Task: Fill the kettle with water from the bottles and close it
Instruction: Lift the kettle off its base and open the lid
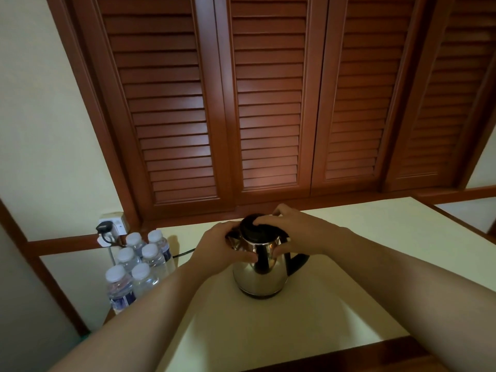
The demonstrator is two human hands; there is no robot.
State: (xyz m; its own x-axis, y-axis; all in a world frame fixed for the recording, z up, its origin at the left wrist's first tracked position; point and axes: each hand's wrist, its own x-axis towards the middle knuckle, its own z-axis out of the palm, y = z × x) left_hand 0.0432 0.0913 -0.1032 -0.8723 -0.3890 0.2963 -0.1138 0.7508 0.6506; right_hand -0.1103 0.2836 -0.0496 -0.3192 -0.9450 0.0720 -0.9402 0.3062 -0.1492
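A shiny steel kettle [257,277] with a black lid [251,228] and black handle [296,263] stands on the cream table [308,318]. My left hand [222,247] wraps the kettle's upper left side, thumb on the steel front. My right hand [298,229] covers the top right, fingers on the lid and thumb against the body. The lid sits on the kettle's mouth. Several clear water bottles [139,264] with white caps stand in a cluster left of the table; all caps are on.
A wall socket [112,226] with a black plug is behind the bottles, and a black cord [185,253] runs from it toward the kettle. Louvred wooden doors [268,103] rise behind the table. A dark wood edge [349,358] borders the table front.
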